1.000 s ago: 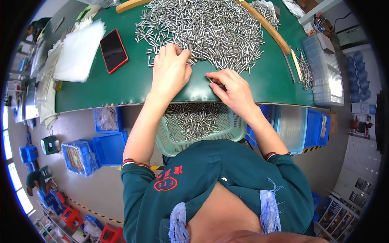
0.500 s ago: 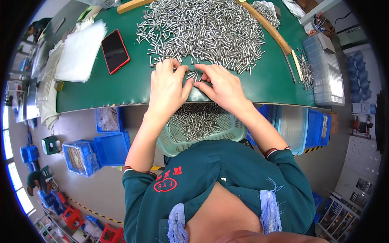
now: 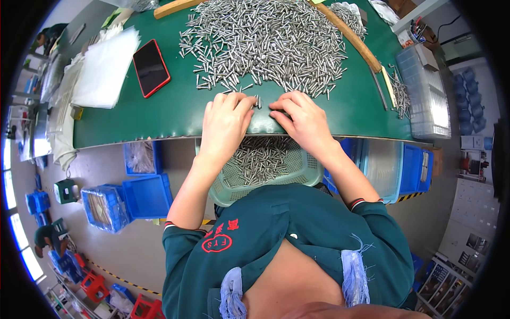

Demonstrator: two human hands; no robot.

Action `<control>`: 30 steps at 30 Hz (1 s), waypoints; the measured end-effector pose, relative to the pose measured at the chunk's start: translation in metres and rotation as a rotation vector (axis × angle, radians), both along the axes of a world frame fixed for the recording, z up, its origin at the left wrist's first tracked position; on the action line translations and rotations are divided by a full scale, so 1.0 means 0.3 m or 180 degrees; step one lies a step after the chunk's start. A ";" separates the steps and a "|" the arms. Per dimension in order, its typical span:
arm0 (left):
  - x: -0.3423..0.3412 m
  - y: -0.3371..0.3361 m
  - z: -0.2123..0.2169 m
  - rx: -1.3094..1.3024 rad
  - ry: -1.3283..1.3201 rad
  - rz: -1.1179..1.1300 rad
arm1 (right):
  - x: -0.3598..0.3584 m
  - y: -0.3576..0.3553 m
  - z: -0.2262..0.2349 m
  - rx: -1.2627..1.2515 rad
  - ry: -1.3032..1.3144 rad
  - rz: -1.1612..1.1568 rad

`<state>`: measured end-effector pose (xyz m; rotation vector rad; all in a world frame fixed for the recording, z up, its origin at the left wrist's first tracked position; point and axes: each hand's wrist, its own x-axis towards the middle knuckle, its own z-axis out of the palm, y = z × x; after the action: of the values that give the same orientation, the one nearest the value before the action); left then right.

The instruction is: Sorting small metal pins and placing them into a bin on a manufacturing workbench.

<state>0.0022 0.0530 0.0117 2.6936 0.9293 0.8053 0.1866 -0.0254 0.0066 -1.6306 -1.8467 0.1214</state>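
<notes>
A wide heap of small silver metal pins (image 3: pixel 265 45) lies on the green table top (image 3: pixel 175 117). My left hand (image 3: pixel 226 122) rests at the heap's near edge, fingers bent and close together. Right beside its fingertips a few loose pins (image 3: pixel 257 101) show; what the fingers hold underneath is hidden. Across a small gap, my right hand (image 3: pixel 304 121) is over the table with thumb and forefinger apart and nothing visible between them. Below the table edge, a pale green basket (image 3: pixel 308 169) at my lap holds many more pins (image 3: pixel 257 162).
A red-edged phone (image 3: pixel 152 68) and white sheets (image 3: pixel 103 72) lie to the left. Wooden bars (image 3: pixel 353 40) flank the heap. Clear plastic boxes (image 3: pixel 425 95) stand on the right, near a smaller pin pile (image 3: pixel 401 95). Blue crates (image 3: pixel 149 195) sit beneath and beside the table.
Both hands have drawn back slightly toward me and farther apart. The right fingers have left the loose pins between the hands; fewer pins now show there.
</notes>
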 end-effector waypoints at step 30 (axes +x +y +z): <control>0.052 -0.042 -0.003 -0.0150 -0.0110 -0.0140 | 0.029 -0.060 0.048 -0.0347 0.0034 -0.0104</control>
<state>0.0177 0.0405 0.0110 2.6416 0.8674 0.8082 0.1952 -0.0435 0.0210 -1.7299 -1.8328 0.2196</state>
